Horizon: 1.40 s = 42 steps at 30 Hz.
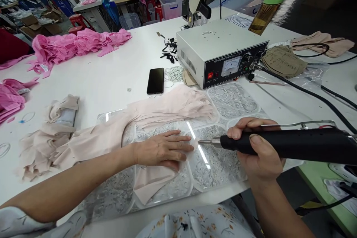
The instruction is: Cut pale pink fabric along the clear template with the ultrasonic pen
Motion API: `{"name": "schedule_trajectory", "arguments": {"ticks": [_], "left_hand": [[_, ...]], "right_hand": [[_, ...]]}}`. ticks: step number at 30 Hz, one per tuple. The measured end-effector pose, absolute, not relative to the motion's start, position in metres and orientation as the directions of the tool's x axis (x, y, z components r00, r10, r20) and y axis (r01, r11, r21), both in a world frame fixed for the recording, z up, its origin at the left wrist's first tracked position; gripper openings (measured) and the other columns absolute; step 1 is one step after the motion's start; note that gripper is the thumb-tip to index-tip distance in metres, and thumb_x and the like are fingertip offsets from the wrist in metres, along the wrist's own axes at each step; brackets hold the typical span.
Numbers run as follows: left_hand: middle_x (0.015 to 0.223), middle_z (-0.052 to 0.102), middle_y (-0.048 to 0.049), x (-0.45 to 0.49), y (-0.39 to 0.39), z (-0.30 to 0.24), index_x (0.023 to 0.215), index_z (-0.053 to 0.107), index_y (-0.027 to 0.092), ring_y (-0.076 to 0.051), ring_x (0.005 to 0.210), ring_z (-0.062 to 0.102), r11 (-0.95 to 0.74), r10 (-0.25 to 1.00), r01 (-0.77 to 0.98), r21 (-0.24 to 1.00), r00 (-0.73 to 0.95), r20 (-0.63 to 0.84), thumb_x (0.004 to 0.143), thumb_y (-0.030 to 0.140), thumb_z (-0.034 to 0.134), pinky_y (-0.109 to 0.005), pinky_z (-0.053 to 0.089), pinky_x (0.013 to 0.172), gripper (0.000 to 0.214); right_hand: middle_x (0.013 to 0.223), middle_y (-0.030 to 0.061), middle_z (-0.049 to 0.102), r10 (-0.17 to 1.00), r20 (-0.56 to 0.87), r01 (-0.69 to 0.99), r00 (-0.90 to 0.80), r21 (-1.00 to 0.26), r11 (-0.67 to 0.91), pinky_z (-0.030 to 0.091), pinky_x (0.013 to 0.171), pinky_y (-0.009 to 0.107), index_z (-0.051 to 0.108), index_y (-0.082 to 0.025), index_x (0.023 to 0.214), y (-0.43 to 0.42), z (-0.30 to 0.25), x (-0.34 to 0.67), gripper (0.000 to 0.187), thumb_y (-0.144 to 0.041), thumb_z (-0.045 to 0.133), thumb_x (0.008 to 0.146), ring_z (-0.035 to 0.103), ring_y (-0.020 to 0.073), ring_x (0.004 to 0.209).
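Seemingly mid-work: left hand (pixel 163 150), the clock's centre, spread flat on a beige cloth piece (pixel 152 182); right hand (pixel 260 152), three o'clock, gripping a black tool (pixel 309 145). Fabric stack (pixel 177 106) at twelve, loose pile (pixel 41 147) at nine; which is finished, unclear.

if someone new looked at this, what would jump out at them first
Probably the black handheld tool in the right hand, its metal tip close to the left hand. Beyond them stands the grey box with a bright red switch. The bright pink fabric at the back left of the white table also catches the eye.
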<state>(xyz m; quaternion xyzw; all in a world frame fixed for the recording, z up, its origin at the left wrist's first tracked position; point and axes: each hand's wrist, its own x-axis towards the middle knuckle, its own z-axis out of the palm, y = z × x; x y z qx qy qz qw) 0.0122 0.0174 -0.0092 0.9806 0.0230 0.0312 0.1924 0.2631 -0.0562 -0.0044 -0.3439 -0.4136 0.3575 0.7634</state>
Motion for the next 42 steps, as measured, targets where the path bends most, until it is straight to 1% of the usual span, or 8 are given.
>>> {"name": "schedule_trajectory", "arguments": {"ticks": [5,9,14,19,26,33,37,42], "left_hand": [[0.139,0.057,-0.0046,0.011,0.018,-0.013,0.111,0.067,0.020,-0.022,0.142,0.036,-0.940,0.024,-0.008,0.340,0.996,0.091,0.095,0.040,0.058,-0.039,0.018,0.124,0.027],[0.137,0.058,-0.0060,0.010,0.019,-0.014,0.108,0.067,0.017,-0.022,0.141,0.039,-0.960,-0.009,-0.046,0.277,0.991,0.133,0.097,0.041,0.054,-0.039,0.019,0.124,0.029],[0.135,0.060,-0.0083,0.010,0.020,-0.010,0.105,0.066,0.016,-0.022,0.139,0.041,-0.973,-0.032,-0.069,0.220,0.986,0.165,0.098,0.037,0.054,-0.041,0.024,0.123,0.025],[0.137,0.058,-0.0089,0.011,0.021,-0.008,0.100,0.065,0.015,-0.023,0.140,0.041,-0.978,-0.058,-0.088,0.190,0.986,0.156,0.098,0.037,0.054,-0.042,0.024,0.123,0.025],[0.145,0.049,-0.0097,0.014,0.024,-0.007,0.094,0.065,0.016,-0.024,0.145,0.030,-0.965,-0.059,-0.083,0.250,0.993,0.103,0.092,0.039,0.062,-0.043,0.021,0.123,0.023],[0.149,0.045,-0.0066,0.020,0.028,-0.005,0.099,0.066,0.020,-0.020,0.146,0.024,-0.933,-0.045,-0.058,0.355,0.998,0.046,0.090,0.039,0.064,-0.040,0.019,0.123,0.021],[0.148,0.046,-0.0046,0.021,0.030,-0.007,0.099,0.066,0.022,-0.021,0.146,0.027,-0.914,-0.032,-0.049,0.402,0.998,0.049,0.088,0.039,0.067,-0.039,0.020,0.123,0.020],[0.147,0.047,-0.0055,0.021,0.031,-0.011,0.099,0.067,0.021,-0.024,0.144,0.031,-0.919,-0.039,-0.057,0.390,0.998,0.054,0.083,0.040,0.072,-0.040,0.022,0.122,0.025]], "right_hand": [[0.085,0.0012,0.059,0.841,0.387,-0.275,0.378,-0.821,0.501,0.053,0.063,0.033,0.063,-0.021,0.089,-0.056,-0.006,0.265,0.010,-0.022,0.064,0.079,0.059,0.0124,0.061],[0.086,0.0011,0.059,0.834,0.397,-0.278,0.383,-0.812,0.514,0.052,0.063,0.033,0.062,-0.021,0.091,-0.055,-0.007,0.265,0.012,-0.022,0.064,0.079,0.059,0.0124,0.062],[0.084,0.0004,0.059,0.824,0.394,-0.270,0.407,-0.810,0.521,0.050,0.062,0.033,0.060,-0.022,0.089,-0.053,-0.007,0.263,0.011,-0.025,0.065,0.079,0.059,0.0127,0.061],[0.084,0.0000,0.060,0.820,0.386,-0.258,0.422,-0.816,0.517,0.049,0.062,0.033,0.059,-0.022,0.088,-0.053,-0.008,0.263,0.012,-0.027,0.065,0.079,0.059,0.0127,0.061],[0.085,0.0002,0.059,0.830,0.379,-0.271,0.408,-0.818,0.507,0.050,0.063,0.034,0.058,-0.022,0.089,-0.053,-0.009,0.263,0.013,-0.026,0.065,0.079,0.060,0.0128,0.062],[0.084,0.0009,0.059,0.833,0.374,-0.269,0.407,-0.823,0.500,0.051,0.060,0.033,0.059,-0.022,0.088,-0.053,-0.007,0.263,0.012,-0.026,0.064,0.078,0.059,0.0126,0.060],[0.083,0.0010,0.058,0.833,0.384,-0.254,0.398,-0.826,0.503,0.051,0.060,0.034,0.060,-0.022,0.088,-0.052,-0.007,0.264,0.012,-0.026,0.064,0.077,0.058,0.0128,0.059],[0.083,0.0014,0.058,0.838,0.377,-0.258,0.394,-0.830,0.494,0.051,0.057,0.034,0.062,-0.022,0.088,-0.052,-0.006,0.264,0.013,-0.025,0.062,0.075,0.057,0.0130,0.058]]}}
